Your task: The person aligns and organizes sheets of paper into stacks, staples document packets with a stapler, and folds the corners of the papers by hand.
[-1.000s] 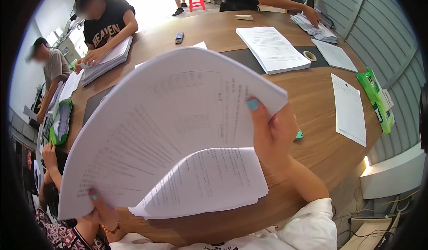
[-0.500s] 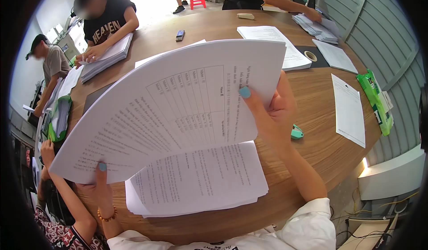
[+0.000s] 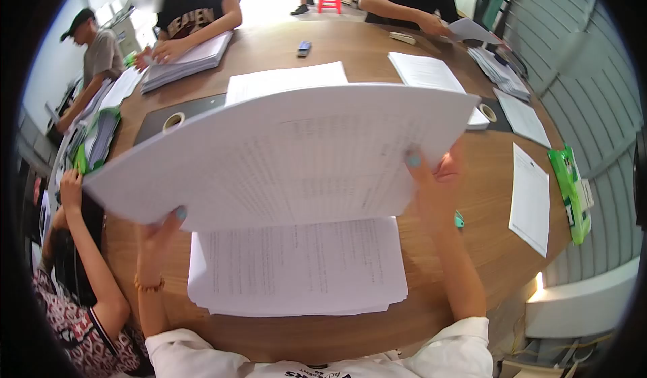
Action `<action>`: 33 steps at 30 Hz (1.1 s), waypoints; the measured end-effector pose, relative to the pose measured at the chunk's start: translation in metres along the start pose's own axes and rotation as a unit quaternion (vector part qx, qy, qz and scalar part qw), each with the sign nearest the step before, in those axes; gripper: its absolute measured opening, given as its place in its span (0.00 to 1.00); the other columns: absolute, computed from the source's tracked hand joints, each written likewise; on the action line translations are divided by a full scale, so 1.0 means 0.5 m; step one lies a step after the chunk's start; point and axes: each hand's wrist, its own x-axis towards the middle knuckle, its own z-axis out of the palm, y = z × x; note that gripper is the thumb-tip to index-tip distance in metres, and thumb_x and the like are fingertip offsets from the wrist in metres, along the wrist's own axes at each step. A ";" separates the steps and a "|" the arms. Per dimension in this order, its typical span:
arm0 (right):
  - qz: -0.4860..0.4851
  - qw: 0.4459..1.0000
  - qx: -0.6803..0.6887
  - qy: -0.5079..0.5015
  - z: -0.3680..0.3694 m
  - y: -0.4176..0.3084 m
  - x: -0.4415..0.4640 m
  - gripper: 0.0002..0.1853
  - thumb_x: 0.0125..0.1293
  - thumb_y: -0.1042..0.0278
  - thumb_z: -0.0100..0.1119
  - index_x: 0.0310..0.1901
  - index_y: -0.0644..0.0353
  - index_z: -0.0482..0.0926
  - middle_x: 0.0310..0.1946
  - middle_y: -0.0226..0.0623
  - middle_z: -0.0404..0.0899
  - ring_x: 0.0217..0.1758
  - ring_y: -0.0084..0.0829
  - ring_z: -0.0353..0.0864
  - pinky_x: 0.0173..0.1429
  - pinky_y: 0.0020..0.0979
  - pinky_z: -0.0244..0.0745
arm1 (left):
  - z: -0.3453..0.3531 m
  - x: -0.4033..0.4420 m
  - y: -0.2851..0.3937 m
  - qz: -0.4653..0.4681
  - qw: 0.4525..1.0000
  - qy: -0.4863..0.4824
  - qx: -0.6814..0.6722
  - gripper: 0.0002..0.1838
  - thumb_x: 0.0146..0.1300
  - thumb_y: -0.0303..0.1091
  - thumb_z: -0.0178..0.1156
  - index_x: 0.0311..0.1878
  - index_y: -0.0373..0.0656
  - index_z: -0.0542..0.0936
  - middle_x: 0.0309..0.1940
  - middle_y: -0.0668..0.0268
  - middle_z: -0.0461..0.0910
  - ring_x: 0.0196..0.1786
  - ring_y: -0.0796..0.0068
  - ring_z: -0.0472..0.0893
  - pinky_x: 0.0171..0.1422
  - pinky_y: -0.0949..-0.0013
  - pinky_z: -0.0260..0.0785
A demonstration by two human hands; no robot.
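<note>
At the left, a co-worker's hand [image 3: 71, 190] is beside a green-edged bundle of paper [image 3: 102, 134]. Next, the person's left hand [image 3: 159, 235] pinches the near edge of a thick sheaf [image 3: 290, 155] toward its left end, thumb on top, fingers hidden. The sheaf spans the middle, raised above the table [image 3: 499, 260]. Half a second ago it arched steeply; now its far edge has levelled into a shallow curve, its print blurred. The sheets therefore seem less fanned. Nearer the person lies a printed pile [image 3: 296, 270]; whether the two touch cannot be told. The right hand [image 3: 435, 184] clasps the sheaf's right end. Farther right lie a single sheet [image 3: 530, 199] and a green packet [image 3: 571, 192].
</note>
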 end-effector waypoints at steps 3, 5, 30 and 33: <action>0.023 0.978 0.050 -0.203 -0.061 0.045 0.007 0.19 0.57 0.78 0.59 0.51 0.68 0.68 0.40 0.36 0.77 0.40 0.20 0.76 0.42 0.24 0.72 | 0.076 0.032 0.027 -0.023 0.999 0.047 0.005 0.16 0.58 0.21 0.57 0.51 0.35 0.73 0.46 0.63 0.75 0.48 0.76 0.74 0.50 0.75 0.68; 0.053 0.976 -0.149 -0.150 -0.059 0.048 -0.004 0.14 0.56 0.79 0.59 0.45 0.71 0.74 0.38 0.36 0.78 0.40 0.20 0.76 0.42 0.23 0.71 | 0.098 0.039 0.075 -0.042 0.993 0.011 0.106 0.16 0.59 0.21 0.56 0.52 0.35 0.72 0.49 0.65 0.73 0.50 0.77 0.73 0.53 0.74 0.67; 0.103 0.984 -0.102 -0.102 -0.048 0.094 -0.027 0.22 0.54 0.78 0.63 0.51 0.70 0.69 0.46 0.38 0.75 0.48 0.27 0.73 0.54 0.28 0.67 | 0.104 0.066 0.054 -0.029 0.999 -0.022 0.035 0.09 0.61 0.30 0.58 0.41 0.35 0.76 0.29 0.70 0.76 0.32 0.82 0.71 0.37 0.74 0.67; 0.183 0.976 -0.075 -0.093 -0.031 0.029 -0.014 0.19 0.52 0.79 0.63 0.47 0.71 0.72 0.44 0.40 0.76 0.45 0.27 0.75 0.51 0.28 0.69 | 0.093 0.073 0.116 -0.024 0.997 -0.070 0.037 0.10 0.61 0.31 0.57 0.42 0.34 0.76 0.29 0.69 0.77 0.32 0.83 0.73 0.37 0.75 0.68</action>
